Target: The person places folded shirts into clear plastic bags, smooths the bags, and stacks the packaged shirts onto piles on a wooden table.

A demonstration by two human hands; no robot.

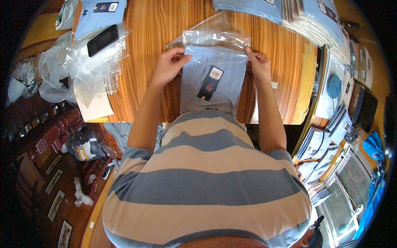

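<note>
A folded light-blue shirt [194, 74] lies on the wooden table right in front of me, inside a clear plastic bag [217, 39]. A dark hang tag [211, 82] with a white sticker rests on its front. My left hand [170, 66] pinches the bag at the shirt's upper left corner, thumb over the edge. At the upper right corner, my right hand [259, 64] grips the bag's edge between thumb and fingers. The far end of the bag stands crumpled past the shirt. My body hides the shirt's near end.
Clear plastic bags [97, 70] pile up at the table's left, with a black phone [103, 40] on them. Beyond lies another folded blue shirt [97, 20]. Stacks of bagged shirts [316, 22] stand at the far right. A yellowish strip [307, 82] edges the table's right side.
</note>
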